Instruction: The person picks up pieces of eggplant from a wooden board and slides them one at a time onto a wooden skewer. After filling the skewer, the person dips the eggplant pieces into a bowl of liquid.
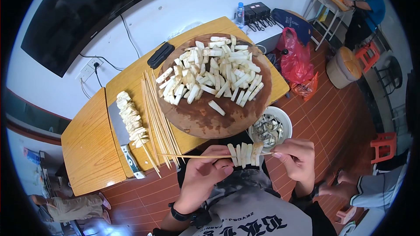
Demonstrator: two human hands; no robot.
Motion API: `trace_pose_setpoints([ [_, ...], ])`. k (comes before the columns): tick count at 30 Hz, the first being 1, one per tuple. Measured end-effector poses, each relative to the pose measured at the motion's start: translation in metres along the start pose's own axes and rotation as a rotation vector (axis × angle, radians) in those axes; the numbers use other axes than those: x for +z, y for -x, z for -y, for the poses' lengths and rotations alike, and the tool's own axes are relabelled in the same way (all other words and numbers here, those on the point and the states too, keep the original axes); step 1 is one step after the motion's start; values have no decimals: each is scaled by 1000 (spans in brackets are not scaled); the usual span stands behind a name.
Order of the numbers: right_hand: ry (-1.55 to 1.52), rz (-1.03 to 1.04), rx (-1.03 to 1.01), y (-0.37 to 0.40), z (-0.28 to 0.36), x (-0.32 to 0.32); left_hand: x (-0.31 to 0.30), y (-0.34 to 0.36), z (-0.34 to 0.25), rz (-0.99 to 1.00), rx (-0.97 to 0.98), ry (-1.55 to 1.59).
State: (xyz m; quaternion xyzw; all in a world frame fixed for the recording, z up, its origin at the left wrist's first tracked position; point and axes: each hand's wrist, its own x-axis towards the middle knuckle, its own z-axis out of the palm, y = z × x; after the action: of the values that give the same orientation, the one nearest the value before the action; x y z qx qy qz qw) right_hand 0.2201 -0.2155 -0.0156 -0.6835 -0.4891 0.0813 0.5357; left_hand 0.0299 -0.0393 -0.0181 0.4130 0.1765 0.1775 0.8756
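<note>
My left hand (203, 177) is closed around a bamboo skewer (194, 156) held level in front of my shirt. Several pale vegetable strips (243, 154) are threaded on it, side by side, between my hands. My right hand (296, 159) pinches the skewer's far end, just past the last strip. Above them a round wooden board (199, 122) carries a heap of loose cut strips (210, 72). To its left lies a bundle of bare skewers (158, 116). Loaded skewers (130, 116) rest on the blade of a knife with a dark patterned handle (132, 162).
A white bucket (286, 124) with dark and pale scraps stands by the wooden table (89, 148). A black case (161, 55) lies behind the board. Red plastic bags (295, 61) and red stools (384, 147) are to the right. Other people (372, 13) are nearby.
</note>
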Motion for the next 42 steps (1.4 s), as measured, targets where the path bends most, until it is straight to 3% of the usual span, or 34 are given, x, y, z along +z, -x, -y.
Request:
trace_pose_setpoints([
  [19,-32,-2,21,2,2,2,8,-3,3,-76,97,-219],
  [42,-16,4,44,2,4,5,11,-6,5,-157,92,-145],
])
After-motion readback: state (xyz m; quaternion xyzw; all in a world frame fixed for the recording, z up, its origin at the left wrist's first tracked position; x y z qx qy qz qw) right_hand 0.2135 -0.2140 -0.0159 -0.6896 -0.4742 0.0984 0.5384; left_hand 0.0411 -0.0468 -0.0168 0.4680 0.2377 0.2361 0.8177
